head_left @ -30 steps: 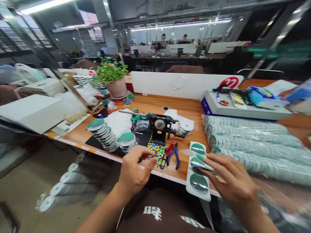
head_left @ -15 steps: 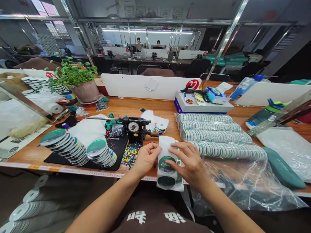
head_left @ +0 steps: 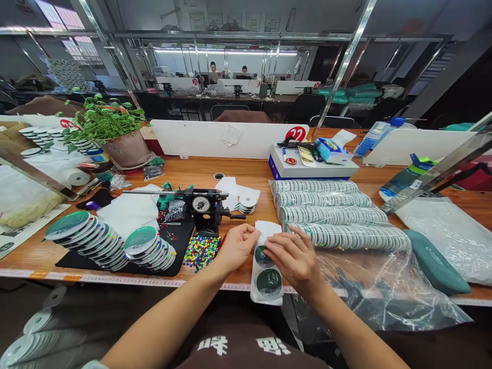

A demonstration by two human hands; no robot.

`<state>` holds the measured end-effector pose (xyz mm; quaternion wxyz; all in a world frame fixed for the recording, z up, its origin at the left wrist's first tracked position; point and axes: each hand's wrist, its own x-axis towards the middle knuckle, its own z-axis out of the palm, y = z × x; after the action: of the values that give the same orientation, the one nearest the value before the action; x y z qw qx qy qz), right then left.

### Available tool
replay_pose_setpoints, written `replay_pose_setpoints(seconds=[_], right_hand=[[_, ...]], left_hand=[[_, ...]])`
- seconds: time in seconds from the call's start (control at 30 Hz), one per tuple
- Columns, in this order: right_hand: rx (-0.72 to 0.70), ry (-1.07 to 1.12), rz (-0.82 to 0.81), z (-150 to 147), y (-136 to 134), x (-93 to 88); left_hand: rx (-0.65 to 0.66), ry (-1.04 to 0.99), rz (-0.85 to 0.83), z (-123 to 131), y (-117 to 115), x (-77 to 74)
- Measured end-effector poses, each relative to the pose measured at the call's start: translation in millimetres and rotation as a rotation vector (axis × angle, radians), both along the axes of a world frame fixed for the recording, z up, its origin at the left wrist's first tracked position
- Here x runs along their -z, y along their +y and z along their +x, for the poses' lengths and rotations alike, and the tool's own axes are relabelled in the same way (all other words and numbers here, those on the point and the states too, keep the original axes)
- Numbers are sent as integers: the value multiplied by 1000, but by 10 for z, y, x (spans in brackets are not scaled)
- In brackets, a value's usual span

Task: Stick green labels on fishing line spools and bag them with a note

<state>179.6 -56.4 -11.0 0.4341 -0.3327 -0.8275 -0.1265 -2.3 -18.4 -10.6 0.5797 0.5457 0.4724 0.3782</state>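
Observation:
A white strip of round green labels [head_left: 268, 283] hangs over the table's front edge, just in front of me. My left hand [head_left: 239, 248] pinches the strip's upper left edge between thumb and fingertips. Closed over the upper right part of the same strip is my right hand [head_left: 295, 256], its fingers covering some of the top label. Left of the strip lies a pile of coloured pins [head_left: 201, 252]. Behind my left hand stands a black winding machine [head_left: 203, 207] with a dial and a side crank.
Stacks of labelled spools [head_left: 92, 241] lean on a black mat [head_left: 177, 259] at left. Bagged rows of spools [head_left: 342, 234] lie right, with loose plastic [head_left: 388, 287] over the edge. A potted plant [head_left: 125, 146] and a white box [head_left: 315, 166] stand behind.
The strip has shifted and now shows two green labels where a dark circle showed at its lower end. My right hand's spread fingers have closed in on the strip's top, nearer my left.

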Motion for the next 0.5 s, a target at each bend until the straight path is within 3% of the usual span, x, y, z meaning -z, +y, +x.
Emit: replay_pose_setpoints(seconds=[0.1, 0.17, 0.27, 0.4, 0.5], right_hand=[[-109, 54, -45, 24, -88, 3], [-238, 208, -158, 34, -182, -33], [-363, 487, -339, 75, -302, -82], [-194, 634, -413, 173, -299, -11], [-91, 646, -451, 234, -231, 84]], left_hand=[[-9, 170, 111, 74, 93, 124], [-13, 333, 216, 116, 143, 166], [-3, 631, 395, 173, 203, 108], [-26, 1005, 586, 247, 391, -167], [-70, 1227, 624, 285, 660, -345]])
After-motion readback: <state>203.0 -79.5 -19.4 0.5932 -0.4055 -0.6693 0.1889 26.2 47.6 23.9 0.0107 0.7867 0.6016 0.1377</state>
